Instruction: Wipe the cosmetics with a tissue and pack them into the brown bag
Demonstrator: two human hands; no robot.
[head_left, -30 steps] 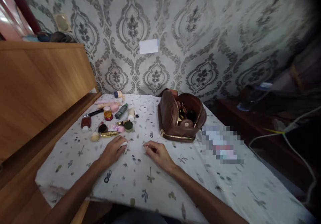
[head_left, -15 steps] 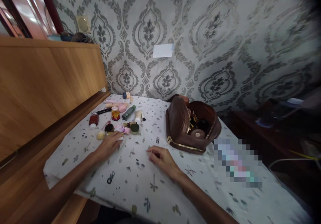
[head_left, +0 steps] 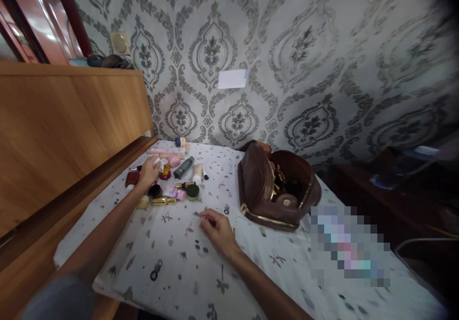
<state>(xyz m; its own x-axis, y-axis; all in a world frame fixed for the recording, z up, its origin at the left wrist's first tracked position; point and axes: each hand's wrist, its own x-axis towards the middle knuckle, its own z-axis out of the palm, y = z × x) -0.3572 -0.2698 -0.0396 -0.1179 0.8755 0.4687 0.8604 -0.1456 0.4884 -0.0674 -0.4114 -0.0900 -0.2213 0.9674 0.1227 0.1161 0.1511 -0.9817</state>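
White and crumpled-looking: pinching a small white piece (head_left: 159,164) in the left grip (head_left: 147,172), closing thumb and fingers on it, just beside the amber jar (head_left: 165,172); looking too small to name as paper, cloth or lid, and leaving contact with the jar impossible to tell. Curling the right grip (head_left: 218,231) loosely nearer the front, parting finger and thumb, showing nothing held. Probably handling one small item in among crowded cosmetics; likely calling for a light, narrow touch, avoiding round neighbours prone to rolling. Neighbouring the jar with a smooth pink rounded piece (head_left: 174,160), a dark green tube (head_left: 184,167) and a beige tube (head_left: 197,172). Gleaming nearer the front with a slim gold cylinder (head_left: 164,201), ending beside a squat green pot (head_left: 192,192). Covering the tabletop (head_left: 172,258) with white printed cloth, creasing softly. Gaping farther right in a brown leather-like bag (head_left: 261,186), edging its mouth with gold zip, bearing small objects inside. Backing everything with grey damask wallpaper (head_left: 279,48); flanking the left with smooth-grained wood (head_left: 71,129).
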